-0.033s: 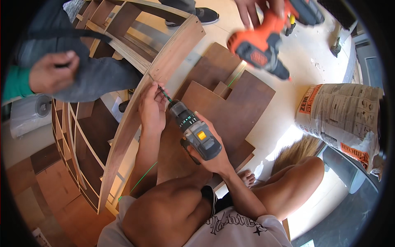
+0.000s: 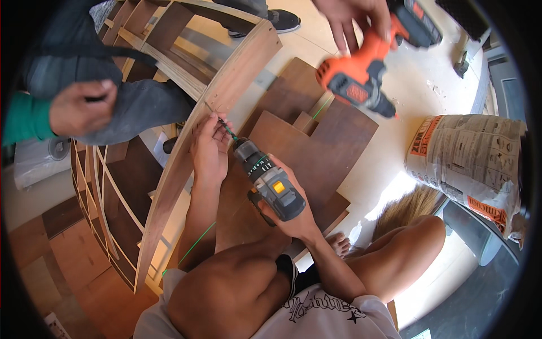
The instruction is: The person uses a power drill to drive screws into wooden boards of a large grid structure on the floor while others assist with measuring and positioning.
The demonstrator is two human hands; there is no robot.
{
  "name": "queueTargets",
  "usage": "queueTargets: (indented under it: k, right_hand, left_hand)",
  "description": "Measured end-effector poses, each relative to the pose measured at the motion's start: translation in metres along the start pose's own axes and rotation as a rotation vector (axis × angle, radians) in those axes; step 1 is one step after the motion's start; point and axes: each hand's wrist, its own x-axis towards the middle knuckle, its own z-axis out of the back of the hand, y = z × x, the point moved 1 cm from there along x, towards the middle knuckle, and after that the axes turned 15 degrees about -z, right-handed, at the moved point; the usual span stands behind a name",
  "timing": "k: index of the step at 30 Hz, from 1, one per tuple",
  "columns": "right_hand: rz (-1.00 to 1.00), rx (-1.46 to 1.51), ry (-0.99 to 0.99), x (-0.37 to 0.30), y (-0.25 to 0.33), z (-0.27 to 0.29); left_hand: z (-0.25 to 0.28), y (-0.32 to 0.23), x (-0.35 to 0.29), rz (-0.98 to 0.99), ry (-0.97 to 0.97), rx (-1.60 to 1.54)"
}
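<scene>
My right hand grips a grey cordless drill with a yellow patch, its bit pointing up-left at the edge of a long curved plywood panel. My left hand rests against that panel, fingers pinched around the drill bit's tip where a small screw seems to sit. I squat on the floor, knees in the lower part of the view. The panel belongs to a curved wooden frame with thin ribs.
Another person's hand holds an orange drill above brown boards on the floor. A second person in grey trousers, with a green sleeve and a hand, stands at the left. A printed paper sack lies right.
</scene>
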Motion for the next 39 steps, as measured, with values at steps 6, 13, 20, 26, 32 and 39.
queueTargets:
  k: [6,13,20,26,32,39]
  right_hand:
    - [0.066,0.056,-0.046,-0.012,-0.014,0.009]
    - [-0.022,0.141,-0.078,-0.024,-0.018,0.020]
    - [0.033,0.058,-0.025,-0.034,-0.027,0.031]
    - [-0.023,0.089,-0.014,-0.039,-0.030,0.037]
    - [-0.059,0.190,-0.026,-0.040,-0.028,0.039]
    - [-0.029,0.040,-0.008,-0.039,-0.036,0.044]
  left_hand:
    - [0.017,0.010,-0.007,0.130,0.058,-0.084]
    - [-0.001,0.002,-0.012,0.091,0.170,0.034]
    - [-0.003,0.002,-0.013,0.228,0.163,-0.095]
    - [-0.005,-0.003,-0.019,0.273,0.194,-0.174]
    - [-0.002,0.003,-0.016,0.200,0.253,-0.061]
    - [0.005,0.008,-0.019,0.194,0.281,-0.107]
